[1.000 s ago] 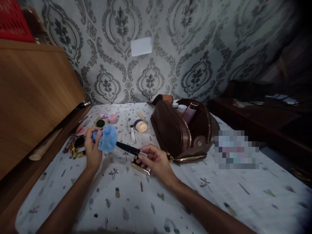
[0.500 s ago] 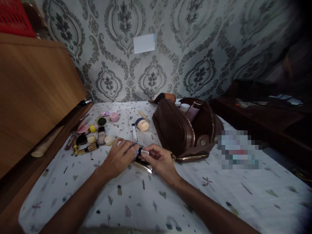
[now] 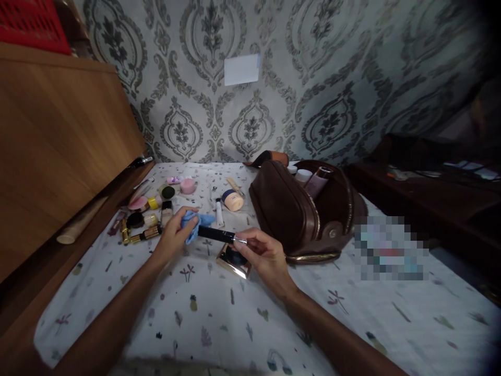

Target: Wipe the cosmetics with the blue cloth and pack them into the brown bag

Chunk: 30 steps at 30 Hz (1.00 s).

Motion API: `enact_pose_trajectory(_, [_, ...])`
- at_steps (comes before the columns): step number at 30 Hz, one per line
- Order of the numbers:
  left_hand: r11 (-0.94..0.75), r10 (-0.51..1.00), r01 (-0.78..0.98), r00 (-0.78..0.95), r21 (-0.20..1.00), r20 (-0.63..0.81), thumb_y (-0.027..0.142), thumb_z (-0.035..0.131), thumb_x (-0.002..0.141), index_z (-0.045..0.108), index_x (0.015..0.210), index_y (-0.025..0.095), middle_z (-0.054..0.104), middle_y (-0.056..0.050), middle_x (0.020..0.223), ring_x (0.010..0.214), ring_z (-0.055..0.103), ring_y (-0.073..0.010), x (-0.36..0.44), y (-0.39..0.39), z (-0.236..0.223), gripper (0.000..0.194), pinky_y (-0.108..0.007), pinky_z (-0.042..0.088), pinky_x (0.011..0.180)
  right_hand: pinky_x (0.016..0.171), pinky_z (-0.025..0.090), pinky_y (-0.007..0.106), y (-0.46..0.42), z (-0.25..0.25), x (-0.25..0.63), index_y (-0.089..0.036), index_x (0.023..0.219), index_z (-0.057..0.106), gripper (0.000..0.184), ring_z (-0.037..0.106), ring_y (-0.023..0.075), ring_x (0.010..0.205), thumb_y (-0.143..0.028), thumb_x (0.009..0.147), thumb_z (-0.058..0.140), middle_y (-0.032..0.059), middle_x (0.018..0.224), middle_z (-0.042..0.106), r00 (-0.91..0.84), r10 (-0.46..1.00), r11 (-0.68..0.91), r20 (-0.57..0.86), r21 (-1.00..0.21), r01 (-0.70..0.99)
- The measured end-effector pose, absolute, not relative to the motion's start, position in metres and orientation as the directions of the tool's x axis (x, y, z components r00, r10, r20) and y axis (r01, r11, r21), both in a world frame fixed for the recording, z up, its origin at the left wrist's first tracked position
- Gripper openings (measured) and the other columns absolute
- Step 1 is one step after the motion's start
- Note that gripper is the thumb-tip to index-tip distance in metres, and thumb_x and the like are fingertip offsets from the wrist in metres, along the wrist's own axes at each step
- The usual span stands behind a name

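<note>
My right hand [image 3: 266,257] pinches the silver end of a slim black cosmetic tube [image 3: 216,233], held nearly level above the bed sheet. Closed around a crumpled blue cloth [image 3: 190,224] is my left hand [image 3: 176,230], at the tube's other end. Whether cloth and tube touch I cannot tell. Below the tube lies a dark compact with a shiny gold edge [image 3: 230,261], partly covered by the right hand. A brown cosmetic bag [image 3: 282,209] stands unzipped to the right, with white-lidded jars and a pink bottle [image 3: 318,180] inside.
Several small cosmetics lie at the left, among them a pink jar [image 3: 188,186] and a gold-and-black tube [image 3: 145,234]. Farther back are a cream jar [image 3: 233,200] and a white tube [image 3: 219,213]. A wooden cabinet [image 3: 70,125] borders the left; a blurred-out packet [image 3: 391,248] lies right.
My left hand has moved left with the blue cloth, exposing the black tube's length. The compact beneath shows more. The view has shifted slightly.
</note>
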<state>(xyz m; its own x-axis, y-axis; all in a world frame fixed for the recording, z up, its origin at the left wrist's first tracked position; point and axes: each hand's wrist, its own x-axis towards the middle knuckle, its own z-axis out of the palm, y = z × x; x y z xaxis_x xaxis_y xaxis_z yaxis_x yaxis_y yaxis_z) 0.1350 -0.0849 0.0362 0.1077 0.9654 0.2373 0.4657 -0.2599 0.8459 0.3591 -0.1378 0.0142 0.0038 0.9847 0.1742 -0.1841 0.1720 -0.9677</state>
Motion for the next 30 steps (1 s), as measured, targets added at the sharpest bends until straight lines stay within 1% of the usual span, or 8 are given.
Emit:
enact_pose_trajectory(6, [-0.271,0.960,0.214,-0.006,0.938,0.278,0.044,0.065,0.082,0.065,0.099,0.022,0.060,0.002,0.085,0.075,0.054,-0.0138,0.131,-0.077,0.032,0.028,-0.022,0.041,0.065,0.060,0.057,0.025,-0.135,0.017,0.360,-0.020,0.094,0.066,0.042,0.069,0.0148,0.065,-0.049,0.069,0.084,0.0012,0.073,0.072,-0.052,0.995,0.076,0.089,-0.974,-0.211])
enact_pose_trajectory(10, [-0.322,0.939,0.257,-0.036,0.911,0.342,0.042,0.063,0.085,0.066,0.099,0.022,0.062,0.001,0.088,0.077,0.056,-0.0148,0.132,-0.079,0.032,0.025,-0.023,0.042,0.066,0.041,0.046,0.019,-0.133,0.017,0.361,-0.018,0.094,0.063,0.045,0.058,0.0096,0.045,-0.053,0.071,0.080,-0.0015,0.064,0.067,-0.100,0.995,-0.019,0.003,-0.975,-0.223])
enact_pose_trajectory(13, [-0.369,0.909,0.398,-0.035,0.840,0.416,0.039,0.059,0.088,0.065,0.099,0.023,0.063,0.000,0.087,0.075,0.056,-0.0154,0.132,-0.081,0.034,0.021,-0.025,0.043,0.065,0.040,0.044,0.018,-0.133,0.019,0.362,-0.017,0.087,0.063,0.043,0.058,0.0085,0.046,-0.053,0.072,0.080,-0.0005,0.069,0.068,-0.091,0.995,0.019,0.043,-0.969,-0.245])
enact_pose_trajectory(16, [-0.467,0.799,0.605,-0.022,0.644,0.601,0.033,0.052,0.094,0.063,0.102,0.022,0.064,-0.003,0.092,0.082,0.060,-0.0186,0.131,-0.085,0.036,0.018,-0.029,0.047,0.073,0.041,0.043,0.018,-0.136,0.021,0.361,-0.017,0.085,0.062,0.040,0.055,0.0077,0.045,-0.053,0.076,0.077,-0.0004,0.063,0.067,-0.085,0.992,0.070,0.089,-0.976,-0.207])
enact_pose_trajectory(19, [-0.604,0.588,0.731,0.140,0.318,0.797,0.023,0.047,0.097,0.061,0.109,0.020,0.065,-0.007,0.100,0.095,0.061,-0.0213,0.135,-0.094,0.035,0.020,-0.034,0.049,0.084,0.041,0.041,0.018,-0.139,0.021,0.359,-0.017,0.088,0.062,0.039,0.051,0.0077,0.042,-0.053,0.077,0.075,-0.0013,0.058,0.066,-0.089,0.992,0.079,0.095,-0.983,-0.163])
enact_pose_trajectory(24, [-0.814,0.290,0.570,0.566,-0.112,0.771,0.014,0.044,0.097,0.054,0.126,0.014,0.068,-0.014,0.113,0.108,0.062,-0.0227,0.162,-0.115,0.030,0.031,-0.034,0.050,0.088,0.046,0.045,0.020,-0.142,0.015,0.356,-0.019,0.091,0.063,0.033,0.057,0.0092,0.049,-0.047,0.079,0.074,-0.0021,0.063,0.067,-0.142,0.979,0.126,0.148,-0.980,-0.155])
enact_pose_trajectory(27, [-0.809,0.273,0.545,0.682,-0.222,0.678,0.017,0.042,0.099,0.056,0.123,0.013,0.071,-0.014,0.106,0.098,0.065,-0.0238,0.176,-0.120,0.028,0.027,-0.036,0.046,0.078,0.053,0.049,0.021,-0.142,0.011,0.357,-0.019,0.089,0.064,0.027,0.063,0.0107,0.058,-0.042,0.080,0.075,-0.0018,0.066,0.068,-0.175,0.966,0.164,0.191,-0.974,-0.159])
enact_pose_trajectory(30, [-0.765,0.372,0.615,0.664,-0.191,0.649,0.024,0.043,0.100,0.058,0.117,0.013,0.072,-0.010,0.093,0.083,0.065,-0.0233,0.172,-0.115,0.029,0.025,-0.038,0.043,0.076,0.049,0.048,0.021,-0.142,0.011,0.358,-0.020,0.092,0.063,0.028,0.063,0.0111,0.056,-0.043,0.081,0.074,-0.0016,0.067,0.068,-0.193,0.962,0.162,0.194,-0.972,-0.173])
